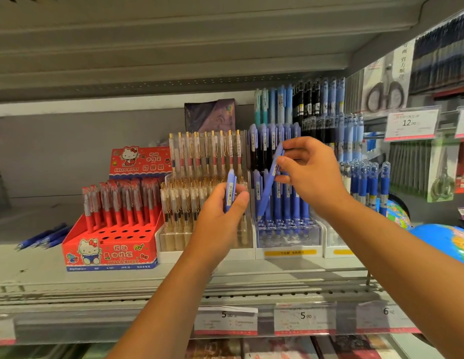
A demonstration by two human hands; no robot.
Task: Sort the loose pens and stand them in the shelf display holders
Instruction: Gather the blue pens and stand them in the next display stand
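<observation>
Periwinkle pens point(230, 190) stand upright in my left hand point(221, 206), fingers and thumb curled round them; my right hand point(312, 172) pinches a single pen point(270, 178), tilted, its lower end among those standing in the clear holder point(287, 238) just below that hand; loose dark-blue pens point(43, 237) lie on the shelf point(31, 257) well left of my left hand, beyond the red box point(109, 251).

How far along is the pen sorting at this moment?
Done: the clear holder already stands many periwinkle pens upright. In hand: the right hand pinches a tilted pen over that holder, and the left hand grips spare pens. Left: those, plus dark blue pens lying loose at the left end of the shelf.
</observation>
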